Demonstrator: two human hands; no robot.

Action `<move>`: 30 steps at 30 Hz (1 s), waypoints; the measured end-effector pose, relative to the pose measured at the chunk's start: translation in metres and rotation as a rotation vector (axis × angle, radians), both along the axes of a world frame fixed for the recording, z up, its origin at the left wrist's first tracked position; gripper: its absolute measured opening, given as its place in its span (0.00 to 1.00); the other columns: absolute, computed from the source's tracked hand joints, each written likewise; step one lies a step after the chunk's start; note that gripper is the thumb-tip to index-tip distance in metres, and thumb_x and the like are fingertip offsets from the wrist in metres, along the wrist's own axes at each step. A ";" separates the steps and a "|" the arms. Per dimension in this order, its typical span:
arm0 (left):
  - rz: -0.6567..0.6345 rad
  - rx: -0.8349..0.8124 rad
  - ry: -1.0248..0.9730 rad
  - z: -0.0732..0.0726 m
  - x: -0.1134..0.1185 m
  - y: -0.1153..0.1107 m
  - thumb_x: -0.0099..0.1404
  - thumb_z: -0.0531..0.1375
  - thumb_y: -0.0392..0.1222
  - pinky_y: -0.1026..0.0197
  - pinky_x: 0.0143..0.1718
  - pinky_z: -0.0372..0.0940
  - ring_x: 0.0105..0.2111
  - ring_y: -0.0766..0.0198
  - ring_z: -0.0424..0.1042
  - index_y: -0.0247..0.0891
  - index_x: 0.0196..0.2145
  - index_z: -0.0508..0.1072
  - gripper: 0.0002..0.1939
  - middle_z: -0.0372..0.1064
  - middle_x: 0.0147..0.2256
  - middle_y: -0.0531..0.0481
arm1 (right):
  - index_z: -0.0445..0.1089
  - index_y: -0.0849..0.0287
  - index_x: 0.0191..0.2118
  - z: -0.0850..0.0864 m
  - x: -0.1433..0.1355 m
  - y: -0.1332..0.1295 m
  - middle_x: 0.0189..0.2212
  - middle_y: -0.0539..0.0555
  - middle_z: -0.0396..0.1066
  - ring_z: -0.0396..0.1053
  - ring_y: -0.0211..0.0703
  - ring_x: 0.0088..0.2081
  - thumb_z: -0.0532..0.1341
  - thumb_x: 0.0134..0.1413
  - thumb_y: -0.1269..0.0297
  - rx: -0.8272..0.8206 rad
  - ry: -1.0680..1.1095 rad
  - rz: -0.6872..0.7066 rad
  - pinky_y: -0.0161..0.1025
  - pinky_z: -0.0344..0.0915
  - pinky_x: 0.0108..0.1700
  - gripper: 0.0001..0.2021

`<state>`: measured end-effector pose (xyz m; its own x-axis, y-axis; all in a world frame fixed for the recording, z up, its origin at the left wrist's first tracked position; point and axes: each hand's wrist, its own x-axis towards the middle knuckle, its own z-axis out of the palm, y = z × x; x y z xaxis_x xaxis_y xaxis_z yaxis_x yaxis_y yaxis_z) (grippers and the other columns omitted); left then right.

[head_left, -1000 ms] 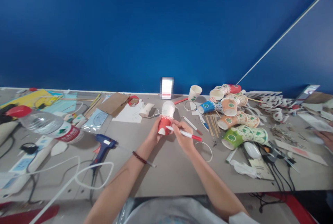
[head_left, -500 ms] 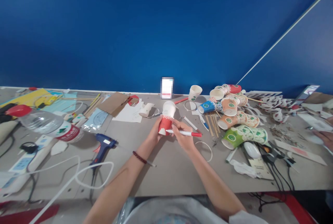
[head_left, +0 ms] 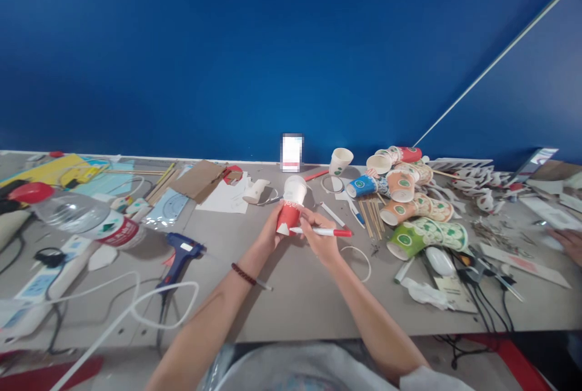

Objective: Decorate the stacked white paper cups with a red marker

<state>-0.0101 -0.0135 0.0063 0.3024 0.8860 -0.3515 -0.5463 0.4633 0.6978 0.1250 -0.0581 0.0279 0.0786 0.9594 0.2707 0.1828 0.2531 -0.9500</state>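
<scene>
My left hand (head_left: 271, 227) is closed round the left side of a red paper cup (head_left: 290, 214) with white markings, tilted over the grey table. A white cup (head_left: 295, 187) sits against its far end. My right hand (head_left: 319, 235) is closed on a white marker with a red end (head_left: 330, 232). The marker's tip is at the red cup's near right edge, by a white patch, and the right fingers rest close to the cup's side. Whether the tip touches is too small to tell.
On the left are a bottle (head_left: 86, 218), a blue glue gun (head_left: 182, 257) and a power strip (head_left: 50, 288) with loose cables. Patterned paper cups (head_left: 411, 239), sticks (head_left: 373, 219) and wires lie right. Another person's hand (head_left: 568, 244) is at the far right.
My hands, the cup and the marker look nearly unmoved. At the far right, the other person's hand has shifted slightly.
</scene>
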 end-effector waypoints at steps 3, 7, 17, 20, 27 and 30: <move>-0.008 0.003 -0.009 0.000 0.000 0.000 0.64 0.58 0.59 0.62 0.27 0.66 0.27 0.61 0.73 0.31 0.38 0.75 0.24 0.76 0.31 0.43 | 0.64 0.55 0.17 0.002 -0.001 -0.001 0.31 0.56 0.78 0.75 0.52 0.44 0.59 0.56 0.59 -0.012 0.014 -0.019 0.42 0.68 0.42 0.17; -0.003 -0.004 -0.005 0.001 0.001 0.000 0.64 0.58 0.59 0.62 0.27 0.66 0.27 0.61 0.73 0.31 0.38 0.75 0.24 0.75 0.31 0.43 | 0.63 0.55 0.17 0.005 -0.001 -0.001 0.30 0.56 0.77 0.76 0.51 0.42 0.59 0.56 0.59 -0.015 0.011 -0.010 0.41 0.67 0.40 0.17; -0.017 0.012 0.007 -0.002 0.000 0.000 0.62 0.59 0.61 0.62 0.26 0.66 0.26 0.62 0.73 0.31 0.38 0.75 0.26 0.75 0.31 0.44 | 0.65 0.55 0.18 0.003 -0.001 -0.001 0.25 0.54 0.75 0.76 0.50 0.39 0.59 0.57 0.58 -0.019 0.007 -0.020 0.41 0.67 0.38 0.17; -0.008 0.014 0.008 -0.001 0.000 0.000 0.63 0.59 0.60 0.62 0.27 0.66 0.27 0.61 0.73 0.31 0.38 0.75 0.25 0.75 0.31 0.44 | 0.65 0.55 0.18 0.003 -0.001 -0.001 0.26 0.54 0.75 0.76 0.50 0.41 0.60 0.57 0.58 -0.013 0.018 -0.021 0.41 0.68 0.40 0.17; -0.007 -0.003 0.018 0.000 -0.001 0.001 0.64 0.58 0.59 0.62 0.27 0.66 0.27 0.61 0.73 0.31 0.39 0.75 0.24 0.75 0.32 0.43 | 0.66 0.55 0.18 0.004 -0.001 0.000 0.30 0.56 0.78 0.76 0.50 0.41 0.60 0.55 0.58 -0.009 -0.015 -0.033 0.44 0.68 0.44 0.17; 0.000 -0.015 0.030 0.001 0.000 0.001 0.65 0.57 0.58 0.61 0.25 0.66 0.27 0.61 0.73 0.32 0.39 0.75 0.23 0.75 0.32 0.43 | 0.65 0.54 0.17 0.004 -0.001 0.000 0.26 0.55 0.76 0.76 0.52 0.43 0.60 0.56 0.59 -0.007 -0.011 -0.017 0.43 0.68 0.44 0.18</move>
<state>-0.0102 -0.0129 0.0070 0.2909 0.8806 -0.3741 -0.5252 0.4738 0.7069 0.1236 -0.0584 0.0315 0.0925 0.9599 0.2647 0.1975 0.2429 -0.9497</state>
